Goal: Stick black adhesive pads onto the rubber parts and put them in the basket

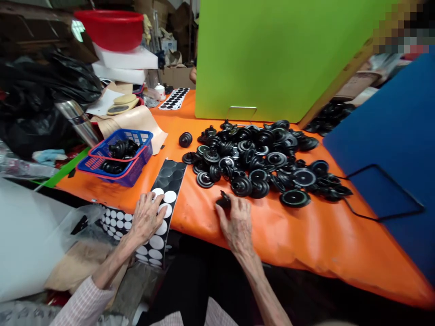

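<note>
My left hand [147,217] lies with its fingers spread on a sheet of round stickers [168,181], black at the far end and showing white circles nearer me. The sheet hangs over the table's front edge. My right hand [238,219] is closed round a small black knobbed part [223,200] just in front of the pile. A large heap of black round parts [258,158] covers the middle of the orange table [200,215]. One black part [185,139] stands apart, left of the heap.
A blue basket [136,170] with black parts is at the left, beside a steel flask [76,120]. A red basin [110,27] tops white foam blocks. A green panel [272,59] rises behind the heap, and a blue panel [384,131] leans at the right.
</note>
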`<state>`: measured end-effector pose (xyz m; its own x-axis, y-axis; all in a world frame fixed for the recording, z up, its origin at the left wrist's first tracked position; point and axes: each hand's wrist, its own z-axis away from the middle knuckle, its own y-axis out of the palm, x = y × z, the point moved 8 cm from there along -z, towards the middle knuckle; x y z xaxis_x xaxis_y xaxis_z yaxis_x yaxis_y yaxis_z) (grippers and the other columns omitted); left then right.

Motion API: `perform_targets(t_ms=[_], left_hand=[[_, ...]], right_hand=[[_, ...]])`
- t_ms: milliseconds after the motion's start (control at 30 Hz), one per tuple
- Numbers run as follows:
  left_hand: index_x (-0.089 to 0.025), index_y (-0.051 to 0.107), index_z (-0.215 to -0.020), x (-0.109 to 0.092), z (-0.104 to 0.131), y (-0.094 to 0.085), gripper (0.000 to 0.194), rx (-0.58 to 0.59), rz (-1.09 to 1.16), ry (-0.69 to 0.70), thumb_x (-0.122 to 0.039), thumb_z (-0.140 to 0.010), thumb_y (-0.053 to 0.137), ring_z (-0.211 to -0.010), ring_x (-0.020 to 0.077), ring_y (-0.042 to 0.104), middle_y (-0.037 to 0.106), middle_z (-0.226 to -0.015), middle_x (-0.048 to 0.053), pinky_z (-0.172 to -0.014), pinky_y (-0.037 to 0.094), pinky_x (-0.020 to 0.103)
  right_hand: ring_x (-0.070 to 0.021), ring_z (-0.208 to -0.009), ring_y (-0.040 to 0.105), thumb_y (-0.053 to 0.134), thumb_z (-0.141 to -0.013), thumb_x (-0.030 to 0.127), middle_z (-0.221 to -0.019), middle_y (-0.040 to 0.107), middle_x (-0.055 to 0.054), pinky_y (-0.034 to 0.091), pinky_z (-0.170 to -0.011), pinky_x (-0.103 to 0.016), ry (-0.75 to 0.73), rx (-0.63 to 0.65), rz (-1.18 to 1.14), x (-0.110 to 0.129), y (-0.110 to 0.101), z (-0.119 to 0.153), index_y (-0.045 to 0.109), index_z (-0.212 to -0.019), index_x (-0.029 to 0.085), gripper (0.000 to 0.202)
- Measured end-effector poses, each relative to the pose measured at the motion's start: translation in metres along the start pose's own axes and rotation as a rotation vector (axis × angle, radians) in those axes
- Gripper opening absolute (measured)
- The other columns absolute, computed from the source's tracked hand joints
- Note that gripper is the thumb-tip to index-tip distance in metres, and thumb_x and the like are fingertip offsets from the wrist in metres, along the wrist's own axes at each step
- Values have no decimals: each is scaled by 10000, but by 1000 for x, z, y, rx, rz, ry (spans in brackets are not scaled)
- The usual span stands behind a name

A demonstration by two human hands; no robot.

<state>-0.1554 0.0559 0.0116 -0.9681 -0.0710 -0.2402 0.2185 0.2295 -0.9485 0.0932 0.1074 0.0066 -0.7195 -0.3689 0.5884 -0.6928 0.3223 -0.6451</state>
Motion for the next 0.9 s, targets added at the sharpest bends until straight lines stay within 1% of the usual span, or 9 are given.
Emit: perform_targets(t_ms=[100, 167, 233, 333, 400, 500, 600, 700, 900], left_hand=[[-159, 594, -1168, 20, -4, -13, 378, -59, 127, -215, -349, -862, 480, -1059, 314, 496, 578, -1112, 147, -926, 410, 485], [-157, 589, -1166, 41, -9, -16, 411, -72, 296, -414, -338, -797, 564, -1121, 335, 478, 584, -1103, 142, -974, 361, 504], [-156, 582, -1156, 56, -17, -12, 472, -43, 489, -544, -327, -722, 648, -1095, 317, 511, 609, -1006, 112, -965, 370, 467], [-137, 588, -1090, 71, -33, -1, 485, 21, 677, -635, -327, -660, 707, -851, 245, 588, 592, -759, 37, -798, 446, 374], [-137, 610, -980, 74, -41, 10, 393, 76, 830, -661, -312, -644, 715, -715, 187, 576, 574, -696, 10, -689, 446, 312], [-139, 621, -838, 64, -46, 21, 283, 157, 1086, -645, -304, -630, 719, -616, 120, 546, 592, -698, 6, -604, 420, 250], [-136, 629, -800, 51, -46, 24, 311, 193, 1289, -607, -323, -589, 761, -608, 102, 548, 608, -685, 4, -614, 423, 232], [-132, 654, -806, 40, -44, 24, 357, 196, 1427, -549, -342, -558, 801, -683, 115, 583, 647, -728, 22, -710, 449, 243], [-127, 692, -863, 31, -41, 26, 367, 221, 1533, -450, -366, -604, 797, -772, 146, 607, 688, -814, 55, -807, 445, 277]], right_hand=[[-274, -878, 607, 466, -890, 508, -999, 631, -134, 509, -752, -431, 139, 72, -128, -6, 9, -13, 483, -1258, 158, 508], [-291, -870, 618, 432, -901, 533, -1027, 627, -162, 507, -727, -434, 187, 102, -82, -7, 13, -18, 447, -1302, 136, 565], [-342, -967, 590, 403, -915, 526, -1086, 598, -219, 488, -785, -501, 147, 40, 58, 0, 7, -21, 502, -1252, 98, 553], [-375, -1113, 514, 428, -925, 433, -1171, 554, -256, 441, -894, -577, 6, -80, 150, 24, -2, -13, 574, -1155, 85, 442], [-322, -1122, 526, 427, -932, 328, -1177, 567, -215, 458, -930, -537, -100, -50, 26, 46, 7, -4, 582, -1150, 124, 336], [-239, -1172, 540, 368, -946, 225, -1240, 583, -144, 468, -993, -458, -199, 140, -247, 78, 43, 3, 563, -1209, 193, 329], [-230, -1296, 462, 328, -952, 224, -1363, 531, -128, 411, -1069, -457, -196, 243, -388, 99, 83, -2, 533, -1277, 187, 386], [-249, -1258, 495, 336, -946, 247, -1307, 573, -157, 404, -1067, -453, -120, 247, -414, 106, 110, -15, 570, -1235, 131, 390], [-244, -961, 583, 435, -935, 327, -1013, 660, -126, 491, -849, -386, -64, 150, -298, 112, 112, -26, 642, -1002, 154, 278]])
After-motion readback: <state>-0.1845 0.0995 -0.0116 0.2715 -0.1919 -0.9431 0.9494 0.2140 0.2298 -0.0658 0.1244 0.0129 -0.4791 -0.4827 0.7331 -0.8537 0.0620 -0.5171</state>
